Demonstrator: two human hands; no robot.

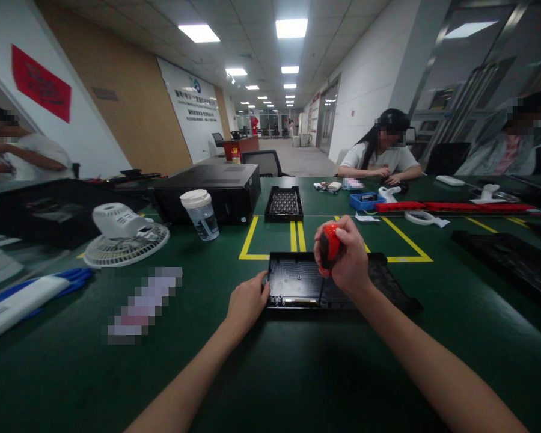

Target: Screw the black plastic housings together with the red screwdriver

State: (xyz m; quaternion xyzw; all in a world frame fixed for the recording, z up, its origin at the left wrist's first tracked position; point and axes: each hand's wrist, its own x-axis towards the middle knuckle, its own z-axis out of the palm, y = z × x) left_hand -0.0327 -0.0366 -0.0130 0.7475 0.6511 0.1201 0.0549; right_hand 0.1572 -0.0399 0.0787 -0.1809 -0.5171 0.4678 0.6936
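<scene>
Steadying, seemingly, black tray (293,273): left hand (247,300) at its edge, grip unclear; right hand (350,255) clenched round red tool (329,246) above.

Ceiling panels (291,27) brt, tabletop (297,367) dim, glare rt; edges warped.

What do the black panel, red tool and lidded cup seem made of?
Black panel: probably plastic, satin, given its sheen. Red tool: smooth, likely plastic, perhaps part rubber, from its bright red and black areas. Lidded cup: clear plastic or glass, being see-through.
</scene>
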